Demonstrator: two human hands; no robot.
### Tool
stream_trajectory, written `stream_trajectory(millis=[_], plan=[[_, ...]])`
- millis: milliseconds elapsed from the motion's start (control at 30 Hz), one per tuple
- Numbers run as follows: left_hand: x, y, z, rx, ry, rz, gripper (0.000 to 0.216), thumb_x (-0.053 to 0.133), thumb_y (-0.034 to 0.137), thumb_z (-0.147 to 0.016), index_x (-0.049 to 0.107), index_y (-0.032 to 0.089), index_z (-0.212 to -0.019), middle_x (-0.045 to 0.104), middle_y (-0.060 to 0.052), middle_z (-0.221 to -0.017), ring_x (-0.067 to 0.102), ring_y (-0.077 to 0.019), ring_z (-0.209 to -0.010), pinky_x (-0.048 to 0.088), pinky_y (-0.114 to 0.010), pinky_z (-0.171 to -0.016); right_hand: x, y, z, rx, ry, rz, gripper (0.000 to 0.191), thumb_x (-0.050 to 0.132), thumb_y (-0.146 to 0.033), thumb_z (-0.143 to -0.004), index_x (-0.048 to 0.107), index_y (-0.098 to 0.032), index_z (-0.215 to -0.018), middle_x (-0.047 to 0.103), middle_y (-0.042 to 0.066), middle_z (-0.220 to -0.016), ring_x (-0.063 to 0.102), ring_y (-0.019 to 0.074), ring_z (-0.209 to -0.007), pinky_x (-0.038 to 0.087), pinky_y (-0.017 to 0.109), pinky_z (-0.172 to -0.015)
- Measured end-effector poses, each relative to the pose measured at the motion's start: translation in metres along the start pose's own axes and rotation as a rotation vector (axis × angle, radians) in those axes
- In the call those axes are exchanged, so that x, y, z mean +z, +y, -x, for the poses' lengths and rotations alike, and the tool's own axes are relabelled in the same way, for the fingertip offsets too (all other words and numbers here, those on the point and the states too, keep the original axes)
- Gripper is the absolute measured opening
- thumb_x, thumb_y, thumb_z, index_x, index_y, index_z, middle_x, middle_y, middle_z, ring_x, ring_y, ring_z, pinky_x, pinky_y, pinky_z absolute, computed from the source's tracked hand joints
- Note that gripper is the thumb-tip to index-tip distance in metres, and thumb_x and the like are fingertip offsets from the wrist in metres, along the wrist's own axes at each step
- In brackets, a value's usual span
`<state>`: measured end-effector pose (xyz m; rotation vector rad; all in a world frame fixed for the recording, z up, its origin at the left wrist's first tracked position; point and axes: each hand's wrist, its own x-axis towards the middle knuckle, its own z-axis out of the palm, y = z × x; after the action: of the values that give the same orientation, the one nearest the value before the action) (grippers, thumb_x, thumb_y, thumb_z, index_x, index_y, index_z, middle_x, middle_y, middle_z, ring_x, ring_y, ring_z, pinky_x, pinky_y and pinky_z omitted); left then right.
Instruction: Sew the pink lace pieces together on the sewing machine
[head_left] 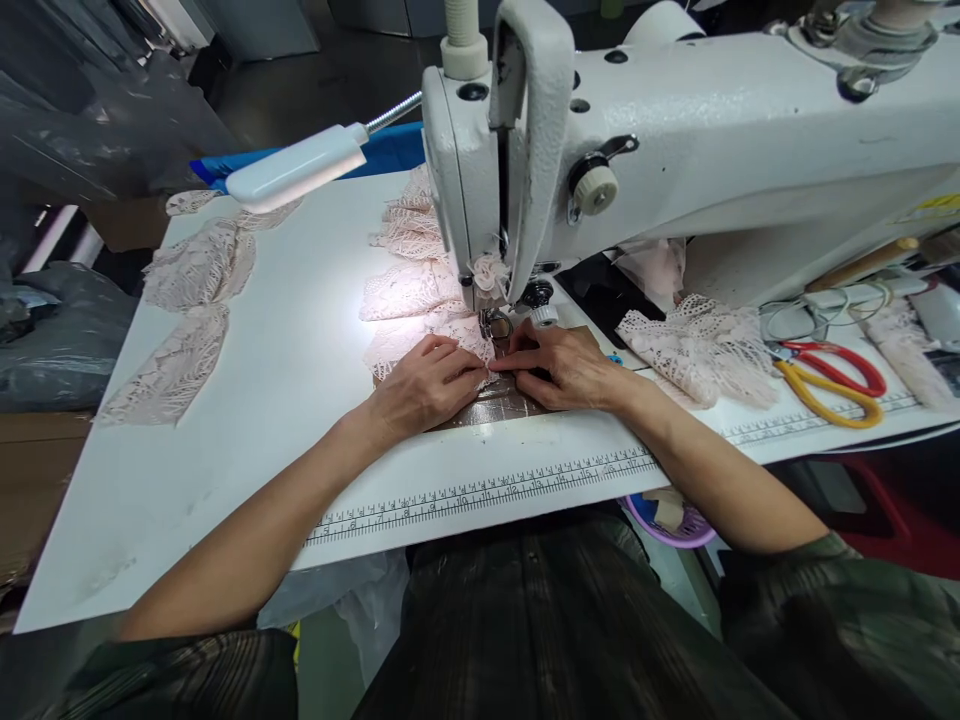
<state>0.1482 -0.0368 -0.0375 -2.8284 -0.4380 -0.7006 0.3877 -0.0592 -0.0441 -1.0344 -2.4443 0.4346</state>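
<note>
A white sewing machine point(465, 190) stands over pale pink lace fabric point(409, 290), which runs in gathered folds behind and left of its needle area. Just in front of the presser foot point(495, 325), my left hand point(431, 385) holds the lace's near edge, fingers bent and close together. My right hand point(562, 368) meets it from the other side, thumb and index finger pinching at the same edge. The fingertips of both hands almost touch. Beneath them lies a shiny metal plate point(487, 408). The exact grip is partly hidden by the fingers.
More lace pieces point(191, 265) lie at the table's left, and another lace bundle point(697, 345) sits right of the machine. Scissors point(832, 385) with red and yellow handles rest there. A lamp point(296, 165) lights the cloth. A printed ruler point(480, 495) follows the front edge.
</note>
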Motion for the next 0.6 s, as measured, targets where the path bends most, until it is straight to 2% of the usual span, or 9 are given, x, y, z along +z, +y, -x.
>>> stream_trajectory(millis=[167,233,367,600], plan=[[-0.006,0.011,-0.002,-0.049,-0.041,-0.037,0.015,0.053,0.019,-0.092,0.068,0.017,-0.090,0.074,-0.006,-0.092,0.064,-0.0165,-0.076,0.050,-0.043,-0.090,0.002,-0.006,0.002,-0.043,0.007,0.126,0.035,0.050,-0.019,-0.090,0.070,-0.020,-0.119,0.060,0.013,-0.105,0.056,0.0222,-0.093,0.052,0.038,-0.079],[-0.007,0.015,-0.002,-0.084,-0.048,-0.039,0.016,0.054,0.021,-0.092,0.069,0.017,-0.093,0.074,-0.007,-0.093,0.063,-0.0179,-0.075,0.049,-0.044,-0.087,0.003,-0.008,0.002,-0.057,0.010,0.141,0.034,0.049,-0.020,-0.091,0.070,-0.019,-0.118,0.060,0.013,-0.105,0.056,0.0227,-0.094,0.053,0.039,-0.079],[-0.009,0.017,-0.002,-0.109,-0.066,-0.039,0.019,0.054,0.024,-0.091,0.070,0.015,-0.095,0.074,-0.009,-0.095,0.061,-0.0192,-0.074,0.048,-0.042,-0.082,0.002,-0.011,0.002,-0.010,-0.009,0.153,0.033,0.049,-0.022,-0.092,0.068,-0.018,-0.118,0.059,0.013,-0.103,0.055,0.0233,-0.094,0.052,0.039,-0.077],[-0.007,0.011,0.001,-0.136,-0.077,-0.014,0.023,0.054,0.028,-0.091,0.068,0.016,-0.103,0.073,-0.007,-0.103,0.064,-0.0200,-0.081,0.047,-0.045,-0.091,0.003,-0.015,-0.001,0.056,-0.065,0.231,0.033,0.047,-0.023,-0.094,0.064,-0.018,-0.122,0.059,0.015,-0.106,0.053,0.0235,-0.092,0.050,0.037,-0.075]])
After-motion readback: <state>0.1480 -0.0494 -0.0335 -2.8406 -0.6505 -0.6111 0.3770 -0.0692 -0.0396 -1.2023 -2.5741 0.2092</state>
